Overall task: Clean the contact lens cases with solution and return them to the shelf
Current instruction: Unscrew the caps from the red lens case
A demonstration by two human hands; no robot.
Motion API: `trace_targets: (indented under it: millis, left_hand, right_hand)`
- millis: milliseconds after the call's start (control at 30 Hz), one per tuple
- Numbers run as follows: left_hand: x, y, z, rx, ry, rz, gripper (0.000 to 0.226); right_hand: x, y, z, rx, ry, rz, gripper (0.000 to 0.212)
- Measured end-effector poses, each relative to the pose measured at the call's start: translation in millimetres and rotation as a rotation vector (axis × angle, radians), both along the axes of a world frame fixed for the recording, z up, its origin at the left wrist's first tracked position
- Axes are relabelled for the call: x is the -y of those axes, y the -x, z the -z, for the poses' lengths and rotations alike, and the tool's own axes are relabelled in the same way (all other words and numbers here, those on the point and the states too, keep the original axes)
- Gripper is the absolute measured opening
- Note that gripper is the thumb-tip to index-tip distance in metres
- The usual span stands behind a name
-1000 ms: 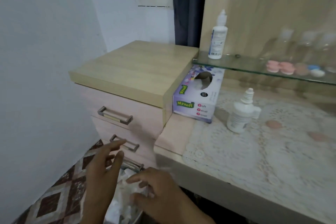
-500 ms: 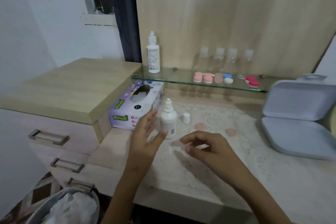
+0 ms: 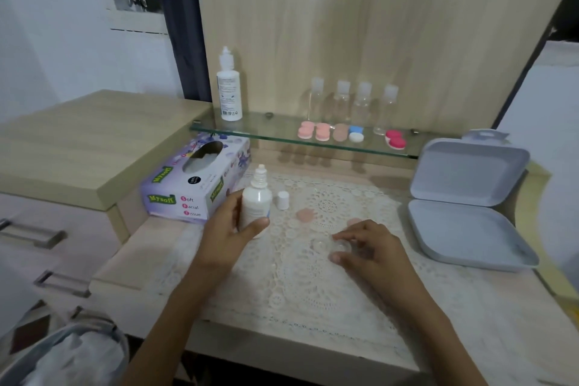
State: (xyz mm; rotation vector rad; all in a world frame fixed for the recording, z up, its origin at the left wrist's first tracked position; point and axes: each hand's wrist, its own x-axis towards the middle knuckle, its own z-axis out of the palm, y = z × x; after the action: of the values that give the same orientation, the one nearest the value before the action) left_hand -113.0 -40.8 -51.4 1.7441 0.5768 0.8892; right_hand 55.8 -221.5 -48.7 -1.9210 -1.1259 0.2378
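My left hand [image 3: 230, 222] grips a small white solution bottle [image 3: 257, 200] that stands uncapped on the lace mat; its white cap [image 3: 282, 199] sits just to the right. My right hand [image 3: 368, 247] pinches a clear contact lens case [image 3: 326, 245] lying on the mat. Two peach lids [image 3: 305, 215] [image 3: 353, 222] lie loose on the mat beyond it. On the glass shelf [image 3: 275, 128] rest pink cases [image 3: 314, 131], a tan case [image 3: 340, 131], a blue-and-white case [image 3: 356, 133] and a red case [image 3: 395, 139].
A tall white bottle [image 3: 229, 88] and several clear small bottles [image 3: 352, 103] stand on the shelf. A purple tissue box [image 3: 195, 178] lies at left by the drawer cabinet [image 3: 78, 141]. An open grey box [image 3: 466, 204] sits at right. A bin [image 3: 72, 354] with tissues is at bottom left.
My view rose from the bin to the table. My left hand went from open near the bottle to gripping it. My right hand came down onto the clear case.
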Motion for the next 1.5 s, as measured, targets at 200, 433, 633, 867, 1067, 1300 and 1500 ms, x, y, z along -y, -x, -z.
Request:
trace_targets:
  millis: [200,433,633,867,1067,1300,1500]
  left_hand:
    - [-5,3,-10,-0.279,-0.334,0.141,0.051]
    - [-19,4,-20,-0.593,-0.637,0.193,0.065]
    - [-18,3,-21,-0.648,-0.610,0.240,0.065]
    - [-18,1,-21,-0.648,-0.578,0.298,0.062]
    - [-16,0,-24,-0.609,-0.576,0.309,0.062]
    - [-16,-2,-32,-0.636,-0.650,0.298,0.058]
    - [-13,-7,-44,-0.676,-0.736,0.277,0.051]
  right_hand:
    - [-1,-4,5,0.042,-0.024,0.000,0.024]
    - [-2,-5,7,0.070,-0.042,0.002,0.026]
    - [-3,-7,10,0.082,-0.049,0.002,0.027]
    - [-5,-8,12,0.112,-0.050,0.009,0.027]
    - [-4,-7,13,0.138,-0.049,0.011,0.027]
    - [-4,-7,13,0.138,-0.044,0.009,0.027]
    - [-4,-7,13,0.144,-0.043,0.006,0.027]
